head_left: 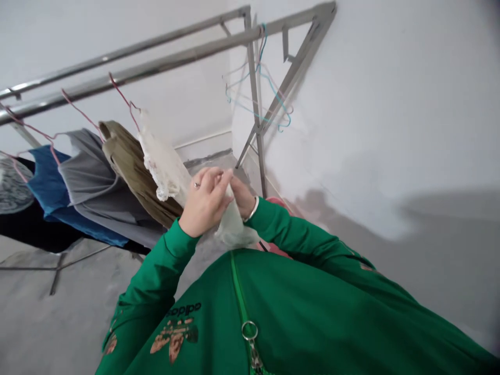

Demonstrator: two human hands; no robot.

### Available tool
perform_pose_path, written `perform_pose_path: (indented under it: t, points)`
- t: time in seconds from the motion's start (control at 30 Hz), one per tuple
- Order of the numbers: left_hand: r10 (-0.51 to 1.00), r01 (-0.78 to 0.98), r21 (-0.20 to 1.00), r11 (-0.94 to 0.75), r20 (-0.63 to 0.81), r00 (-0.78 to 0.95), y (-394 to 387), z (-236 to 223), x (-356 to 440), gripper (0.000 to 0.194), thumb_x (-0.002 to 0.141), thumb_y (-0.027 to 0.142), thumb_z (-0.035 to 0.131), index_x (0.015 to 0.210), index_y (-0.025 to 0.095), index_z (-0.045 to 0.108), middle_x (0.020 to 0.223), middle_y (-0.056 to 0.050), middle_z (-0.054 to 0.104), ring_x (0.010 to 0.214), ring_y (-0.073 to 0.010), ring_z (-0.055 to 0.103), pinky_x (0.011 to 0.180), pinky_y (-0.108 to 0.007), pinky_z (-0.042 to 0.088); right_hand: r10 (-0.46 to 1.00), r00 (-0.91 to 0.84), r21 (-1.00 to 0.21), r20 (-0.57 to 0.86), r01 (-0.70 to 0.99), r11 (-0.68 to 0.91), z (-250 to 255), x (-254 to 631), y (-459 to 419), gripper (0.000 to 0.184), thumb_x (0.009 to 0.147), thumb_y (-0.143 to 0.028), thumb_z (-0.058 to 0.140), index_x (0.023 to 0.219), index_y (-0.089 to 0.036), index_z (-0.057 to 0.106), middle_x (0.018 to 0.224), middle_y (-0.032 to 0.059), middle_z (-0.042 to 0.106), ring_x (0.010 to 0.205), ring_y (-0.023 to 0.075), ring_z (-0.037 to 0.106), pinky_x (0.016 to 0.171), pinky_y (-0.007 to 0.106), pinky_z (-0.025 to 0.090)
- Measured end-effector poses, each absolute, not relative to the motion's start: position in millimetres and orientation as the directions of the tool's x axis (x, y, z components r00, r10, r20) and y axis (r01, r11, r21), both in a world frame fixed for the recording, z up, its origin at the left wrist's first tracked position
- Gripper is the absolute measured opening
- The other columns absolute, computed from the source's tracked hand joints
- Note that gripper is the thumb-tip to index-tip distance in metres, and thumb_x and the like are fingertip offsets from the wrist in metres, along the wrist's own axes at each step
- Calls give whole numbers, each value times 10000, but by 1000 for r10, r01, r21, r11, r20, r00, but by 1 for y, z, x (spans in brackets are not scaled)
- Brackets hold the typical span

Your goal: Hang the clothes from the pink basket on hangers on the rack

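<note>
A cream-white sheer garment (166, 161) with a ruffled, lacy edge hangs from a pink hanger (124, 98) on the rack. Its lower part runs behind my left hand (207, 200), which wears a ring. Pinched in that hand is thin whitish fabric (232, 229), whose loose end droops in front of my jacket. It looks like part of the same garment, but the join is hidden behind my hand. My right hand (242, 195), with a white bracelet at the wrist, closes on the fabric from the other side; its fingertips meet those of my left hand.
A metal clothes rack (187, 54) crosses the upper view. Olive (130, 161), grey (94, 172) and blue clothes (49, 177) hang at left. Light-blue and pale hangers (265, 78) hang near the rack's right end. Something pink (278, 249) lies behind my right arm, beside the wall.
</note>
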State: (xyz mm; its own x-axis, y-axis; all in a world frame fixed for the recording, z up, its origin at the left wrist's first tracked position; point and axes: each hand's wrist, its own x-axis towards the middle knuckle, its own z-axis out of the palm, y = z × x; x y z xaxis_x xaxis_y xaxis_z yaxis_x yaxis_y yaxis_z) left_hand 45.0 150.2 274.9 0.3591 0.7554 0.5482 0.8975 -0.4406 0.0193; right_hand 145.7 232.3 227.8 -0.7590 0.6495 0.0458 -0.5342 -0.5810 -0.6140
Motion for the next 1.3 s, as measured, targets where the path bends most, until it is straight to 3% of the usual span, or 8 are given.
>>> perform_pose_path:
  t: [0.13, 0.3, 0.6, 0.77, 0.87, 1.03, 1.17, 1.3]
  points:
    - [801, 877, -34, -479, 392, 453, 165, 273, 33, 261, 929, 192, 450, 1103, 143, 639, 1138, -156, 584, 1103, -304, 513, 904, -488, 493, 504, -863, -538, 32, -440, -719, 215, 135, 224, 105, 858, -289, 523, 927, -211, 511, 769, -31, 553, 723, 91, 599, 587, 177, 504]
    - [712, 737, 40, -674, 302, 635, 172, 273, 6, 350, 928, 157, 464, 1264, 148, 561, 1210, -157, 585, 1154, -258, 546, 941, -422, 537, 418, -908, -577, 3, -343, -741, 198, 131, 237, 340, 697, -260, 739, 948, -191, 519, 734, -45, 612, 629, 93, 611, 576, 186, 514]
    - [676, 773, 74, -630, 542, 499, 183, 264, 8, 325, 870, 74, 408, 1025, 188, 670, 1066, -118, 699, 1071, -243, 630, 904, -434, 551, 338, -938, -664, 71, -298, -686, 195, 127, 255, 271, 699, -219, 706, 932, -176, 575, 756, -15, 640, 670, 107, 628, 644, 220, 509]
    - [814, 748, 404, -527, 492, 308, 176, 276, 13, 235, 895, 129, 362, 950, 185, 583, 962, -94, 684, 939, -194, 659, 820, -342, 545, 399, -905, -983, 146, -179, -47, 217, 144, 306, 209, 770, -319, 677, 855, -136, 626, 753, 17, 639, 720, 138, 592, 728, 287, 489]
    - [905, 793, 527, -307, 419, 73, 169, 283, 17, 185, 929, 242, 356, 915, 199, 535, 803, -37, 638, 724, -160, 623, 667, -278, 501, 694, -596, -800, 403, 138, 584, 257, 168, 375, 163, 846, -224, 571, 963, -134, 639, 1015, 104, 665, 963, 206, 589, 932, 370, 445]
    - [950, 826, 530, -192, 312, 20, 168, 282, 25, 164, 904, 296, 363, 909, 214, 505, 727, -25, 601, 692, -196, 604, 650, -310, 447, 755, -148, -483, 639, 687, 543, 303, 209, 496, 268, 791, -209, 666, 1025, -100, 593, 1191, 242, 592, 1142, 328, 495, 981, 479, 379]
    - [982, 850, 512, -127, 186, 35, 169, 279, 29, 147, 878, 280, 332, 789, 226, 435, 656, -5, 523, 653, -193, 569, 629, -305, 406, 774, -100, -559, 626, 635, 534, 293, 223, 546, 327, 802, -205, 697, 593, -190, 445, 636, 76, 555, 860, 212, 553, 834, 393, 414]
    - [985, 894, 433, -115, 169, 45, 168, 276, 28, 157, 856, 299, 322, 718, 233, 357, 619, 7, 454, 620, -187, 527, 599, -296, 350, 764, -115, -597, 635, 554, 580, 287, 223, 567, 383, 913, -357, 600, 614, -166, 455, 575, -44, 444, 603, 88, 471, 654, 257, 433]
